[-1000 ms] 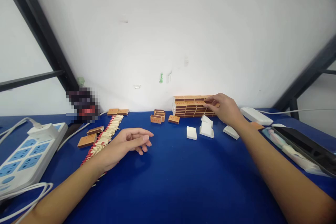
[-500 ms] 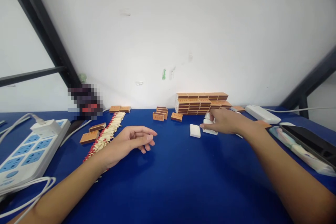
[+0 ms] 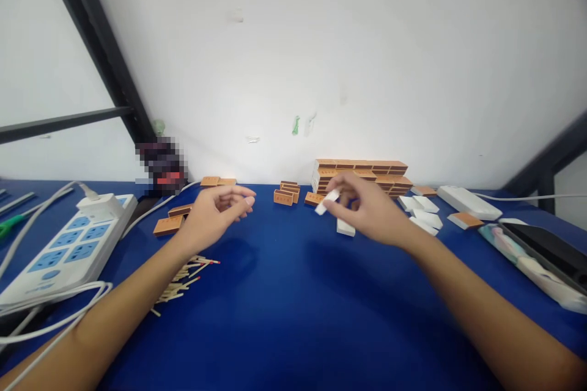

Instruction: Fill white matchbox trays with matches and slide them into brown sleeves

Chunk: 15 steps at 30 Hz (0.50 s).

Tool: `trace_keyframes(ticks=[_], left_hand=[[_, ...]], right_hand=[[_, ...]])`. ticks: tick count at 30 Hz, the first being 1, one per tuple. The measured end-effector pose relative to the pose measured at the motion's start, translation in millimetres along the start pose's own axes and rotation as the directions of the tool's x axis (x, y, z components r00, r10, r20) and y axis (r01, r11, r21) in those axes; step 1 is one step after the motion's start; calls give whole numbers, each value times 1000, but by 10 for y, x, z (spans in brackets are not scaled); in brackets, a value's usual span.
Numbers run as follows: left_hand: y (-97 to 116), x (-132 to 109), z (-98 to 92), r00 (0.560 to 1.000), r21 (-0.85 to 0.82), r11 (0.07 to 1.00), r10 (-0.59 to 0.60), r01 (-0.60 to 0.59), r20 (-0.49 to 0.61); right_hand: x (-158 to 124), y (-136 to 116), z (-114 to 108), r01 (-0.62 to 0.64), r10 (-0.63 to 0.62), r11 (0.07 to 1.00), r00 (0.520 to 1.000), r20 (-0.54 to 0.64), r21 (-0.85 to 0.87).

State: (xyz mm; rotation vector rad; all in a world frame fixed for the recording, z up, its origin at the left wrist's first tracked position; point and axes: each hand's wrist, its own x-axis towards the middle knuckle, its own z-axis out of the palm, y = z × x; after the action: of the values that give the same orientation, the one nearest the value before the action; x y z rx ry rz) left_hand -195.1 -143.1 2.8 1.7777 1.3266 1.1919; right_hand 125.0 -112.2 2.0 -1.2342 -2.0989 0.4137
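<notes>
My right hand (image 3: 367,211) hovers over the blue table (image 3: 284,305) with its fingers pinched on a small white matchbox tray (image 3: 327,203). My left hand (image 3: 215,211) is raised above the table, fingers loosely curled and apart, holding nothing. Under my left forearm lies a heap of matches (image 3: 183,278). Another white tray (image 3: 345,228) sits just below my right hand. A stack of orange matchboxes (image 3: 362,174) stands against the wall behind it.
Loose orange matchbox sleeves (image 3: 287,193) lie at the back middle and left (image 3: 167,225). More white trays (image 3: 419,211) lie right of the stack. A white power strip (image 3: 64,250) with cables is at the left, another strip (image 3: 468,203) and a dark device (image 3: 545,250) at the right.
My right hand left the stack, took up a white tray and drew it left toward the middle. My left hand lifted off the table and rose. The view shifted left.
</notes>
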Motion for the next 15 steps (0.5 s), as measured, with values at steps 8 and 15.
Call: trace_keyframes(ticks=[8, 15], left_hand=[[242, -173, -557, 978, 575, 791, 167, -210, 127], [88, -965, -1039, 986, 706, 699, -7, -115, 168]], right_hand=[[-147, -112, 408, 288, -269, 957, 930, 250, -42], [-120, -108, 308, 306, -246, 940, 916, 316, -153]])
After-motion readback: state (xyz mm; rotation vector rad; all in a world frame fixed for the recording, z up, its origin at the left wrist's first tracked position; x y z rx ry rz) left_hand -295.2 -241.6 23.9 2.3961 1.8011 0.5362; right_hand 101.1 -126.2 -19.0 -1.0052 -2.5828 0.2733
